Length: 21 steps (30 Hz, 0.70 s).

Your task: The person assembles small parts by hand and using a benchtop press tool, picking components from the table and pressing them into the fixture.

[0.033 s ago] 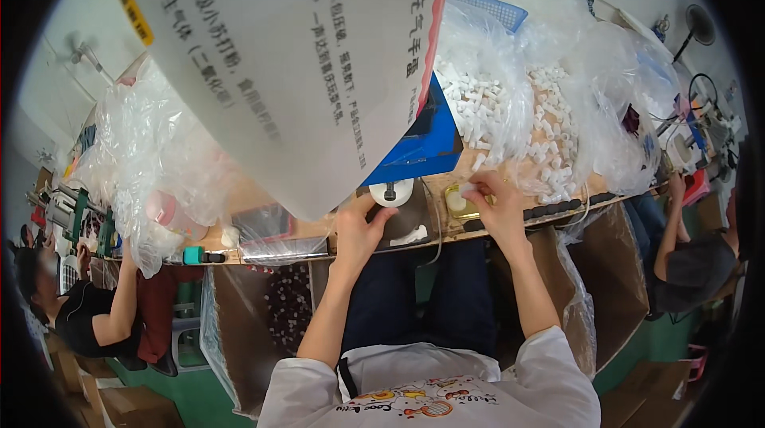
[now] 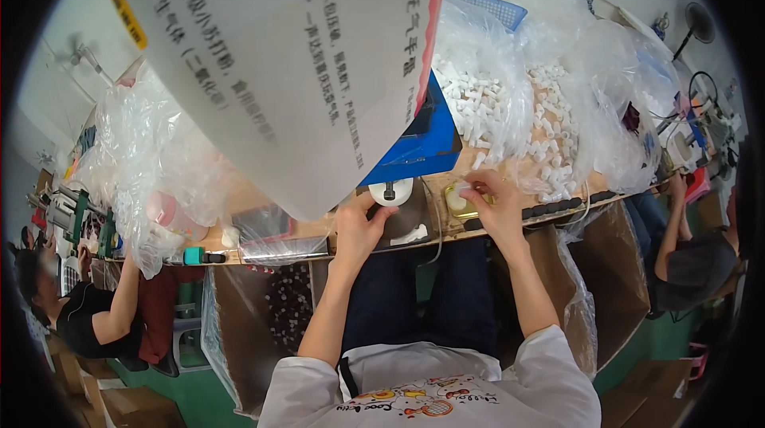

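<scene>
My left hand [image 2: 361,225] is at the table edge, thumb and forefinger bent against the rim of a white round part [image 2: 392,191] under a blue machine [image 2: 434,129]. Whether it holds anything small there is hidden. Over a small yellowish container [image 2: 456,200] with a white top, my right hand [image 2: 492,203] has its fingers pinched together. What they hold, if anything, is too small to make out. A white scrap [image 2: 410,235] lies on the dark plate in front of the machine.
A large printed white sheet [image 2: 295,93] hangs before the table and hides much of it. White short tubes [image 2: 550,121] lie heaped at the right among clear plastic bags [image 2: 613,101]. A pink-capped jar [image 2: 171,213] stands left. Co-workers sit on both sides; open cartons [image 2: 610,292] stand below.
My right hand has shifted very slightly over the yellowish container. The hanging sheet has swung a little to the left. My left hand stays in place.
</scene>
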### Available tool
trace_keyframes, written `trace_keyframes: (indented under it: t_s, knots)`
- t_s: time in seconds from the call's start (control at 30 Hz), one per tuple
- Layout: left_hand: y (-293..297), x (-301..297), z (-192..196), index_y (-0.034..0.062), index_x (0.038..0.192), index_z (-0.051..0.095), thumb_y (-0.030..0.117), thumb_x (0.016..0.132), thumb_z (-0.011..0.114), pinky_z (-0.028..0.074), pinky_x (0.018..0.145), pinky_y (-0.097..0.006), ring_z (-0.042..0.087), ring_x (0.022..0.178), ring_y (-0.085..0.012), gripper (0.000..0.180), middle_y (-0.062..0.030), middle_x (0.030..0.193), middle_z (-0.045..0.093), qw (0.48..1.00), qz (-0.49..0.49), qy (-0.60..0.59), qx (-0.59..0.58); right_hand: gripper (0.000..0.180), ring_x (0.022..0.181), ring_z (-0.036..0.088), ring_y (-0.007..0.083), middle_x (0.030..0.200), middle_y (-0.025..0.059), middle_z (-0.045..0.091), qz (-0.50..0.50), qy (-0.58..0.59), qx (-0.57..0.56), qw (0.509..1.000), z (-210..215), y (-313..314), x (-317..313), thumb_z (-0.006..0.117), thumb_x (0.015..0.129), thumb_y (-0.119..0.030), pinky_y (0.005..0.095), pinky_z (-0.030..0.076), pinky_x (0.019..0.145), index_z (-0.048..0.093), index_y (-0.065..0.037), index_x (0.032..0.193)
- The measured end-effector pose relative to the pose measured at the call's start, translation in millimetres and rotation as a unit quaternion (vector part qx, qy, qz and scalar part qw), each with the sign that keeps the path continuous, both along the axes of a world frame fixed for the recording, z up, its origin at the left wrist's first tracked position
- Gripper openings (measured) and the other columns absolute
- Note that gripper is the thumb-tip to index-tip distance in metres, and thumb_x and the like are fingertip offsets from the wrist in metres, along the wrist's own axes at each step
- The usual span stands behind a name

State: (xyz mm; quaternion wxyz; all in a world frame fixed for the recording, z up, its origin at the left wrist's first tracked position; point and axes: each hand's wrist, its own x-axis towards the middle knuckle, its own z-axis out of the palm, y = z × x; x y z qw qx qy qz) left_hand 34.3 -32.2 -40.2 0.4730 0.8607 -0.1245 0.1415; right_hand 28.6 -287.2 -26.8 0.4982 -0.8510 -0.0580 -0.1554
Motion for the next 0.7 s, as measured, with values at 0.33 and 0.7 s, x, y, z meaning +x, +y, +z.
trace_keyframes:
  t_s: [0.33, 0.7]
  knots:
    - [0, -5, -7, 0.0021, 0.108, 0.07, -0.001, 0.079, 0.076, 0.049, 0.063, -0.036, 0.066, 0.071, -0.0315, 0.03, -0.0172, 0.095, 0.071, 0.998, -0.032, -0.051, 0.002, 0.016, 0.095, 0.067, 0.0278, 0.098, 0.0126, 0.068, 0.15, -0.224, 0.032, 0.963, -7, 87, 7, 0.065, 0.081, 0.008, 0.0345, 0.054, 0.08, 0.07, 0.003, 0.095]
    - [-13, -12, -13, -0.0022, 0.102, 0.068, -0.003, 0.08, 0.075, 0.053, 0.07, -0.038, 0.07, 0.086, -0.0358, 0.023, -0.0188, 0.096, 0.071, 0.996, 0.025, -0.09, -0.009, 0.048, 0.115, 0.063, 0.0393, 0.126, 0.0221, 0.063, 0.175, -0.38, -0.154, 0.895, -20, 78, 10, 0.064, 0.072, 0.009, 0.0441, 0.055, 0.094, 0.066, 0.005, 0.12]
